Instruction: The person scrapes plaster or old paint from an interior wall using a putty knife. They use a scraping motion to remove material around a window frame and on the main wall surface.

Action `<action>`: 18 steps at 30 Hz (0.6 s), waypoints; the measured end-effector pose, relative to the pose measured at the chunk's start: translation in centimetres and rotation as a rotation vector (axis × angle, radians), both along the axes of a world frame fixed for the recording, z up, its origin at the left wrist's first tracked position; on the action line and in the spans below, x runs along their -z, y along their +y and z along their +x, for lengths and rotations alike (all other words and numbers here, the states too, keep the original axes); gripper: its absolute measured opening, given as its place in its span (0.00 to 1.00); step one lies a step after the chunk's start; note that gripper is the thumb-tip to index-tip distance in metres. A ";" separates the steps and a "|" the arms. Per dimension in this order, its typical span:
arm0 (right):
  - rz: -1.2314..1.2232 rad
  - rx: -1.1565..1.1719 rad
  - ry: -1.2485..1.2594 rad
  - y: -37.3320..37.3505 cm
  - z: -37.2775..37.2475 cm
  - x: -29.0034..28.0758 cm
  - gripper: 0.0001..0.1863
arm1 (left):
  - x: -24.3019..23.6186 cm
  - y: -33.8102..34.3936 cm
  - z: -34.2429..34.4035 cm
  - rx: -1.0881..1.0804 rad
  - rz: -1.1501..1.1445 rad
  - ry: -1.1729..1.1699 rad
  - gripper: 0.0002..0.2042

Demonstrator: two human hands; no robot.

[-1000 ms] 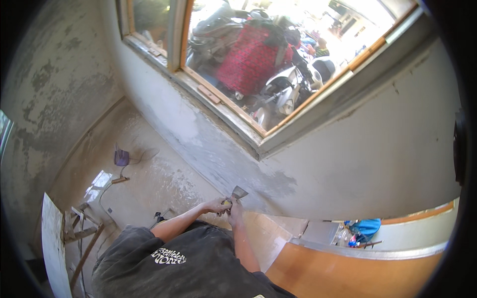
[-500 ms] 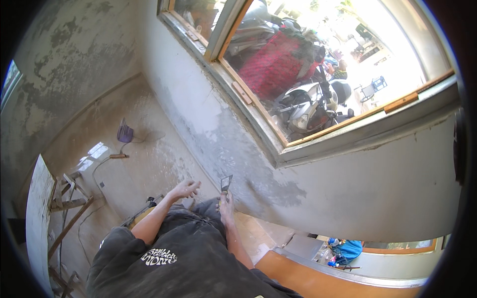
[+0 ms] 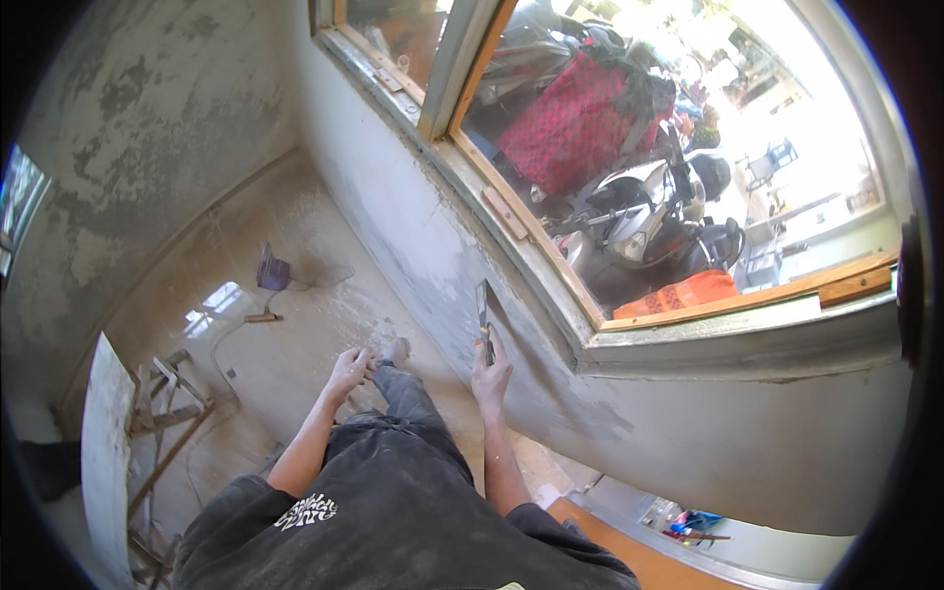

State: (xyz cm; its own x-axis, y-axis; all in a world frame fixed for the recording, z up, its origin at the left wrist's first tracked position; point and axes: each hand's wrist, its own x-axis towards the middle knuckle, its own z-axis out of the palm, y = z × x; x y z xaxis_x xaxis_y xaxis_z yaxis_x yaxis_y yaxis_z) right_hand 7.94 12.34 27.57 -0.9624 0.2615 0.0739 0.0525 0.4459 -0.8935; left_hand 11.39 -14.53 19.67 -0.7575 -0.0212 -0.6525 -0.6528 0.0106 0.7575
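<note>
My right hand point(image 3: 492, 378) is closed around the handle of a putty knife point(image 3: 483, 313). Its blade points up, close to the grey patchy wall point(image 3: 442, 285) under the window; whether it touches the plaster I cannot tell. My left hand point(image 3: 350, 374) hangs in front of my legs with loosely bent fingers, and nothing shows in it. Pale dust coats both hands. Below the left hand, one leg point(image 3: 408, 393) in dark trousers reaches forward over the floor.
A wood-framed window point(image 3: 600, 324) opens onto parked motorbikes point(image 3: 639, 211). On the dusty floor point(image 3: 324, 226) stand a purple bucket-like thing point(image 3: 273, 273) and a cable. To the left are a wooden trestle point(image 3: 167, 418) and a white board point(image 3: 106, 452). An orange-brown surface point(image 3: 629, 546) lies lower right.
My right hand has risen and moved right with the putty knife, nearer the wall below the window. My left hand has shifted slightly left. The whole view has tilted, and a leg now shows.
</note>
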 end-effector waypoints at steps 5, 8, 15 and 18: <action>-0.010 -0.004 0.023 -5.5 -7.4 0.7 0.19 | -2.5 -0.4 -6.9 0.132 -0.016 0.037 0.20; -0.014 -0.007 -0.003 -6.3 -8.1 0.7 0.19 | -4.3 -1.0 -12.1 0.207 -0.080 0.133 0.20; 0.105 0.157 0.073 -4.4 -3.5 -0.3 0.20 | -5.1 -3.5 -18.3 0.063 -0.041 0.324 0.18; 0.184 0.185 -0.110 -7.6 -5.8 0.3 0.20 | -5.7 -3.4 -20.4 0.041 0.008 0.366 0.17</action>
State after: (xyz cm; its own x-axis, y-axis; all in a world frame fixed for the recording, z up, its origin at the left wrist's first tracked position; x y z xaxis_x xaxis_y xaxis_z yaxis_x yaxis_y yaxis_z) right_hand 2.11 4.79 27.27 -0.9043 0.4256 0.0346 0.2402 0.5740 -0.7828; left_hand -9.00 -17.88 25.33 -0.9408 0.0181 -0.3384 -0.3379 0.0246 0.9409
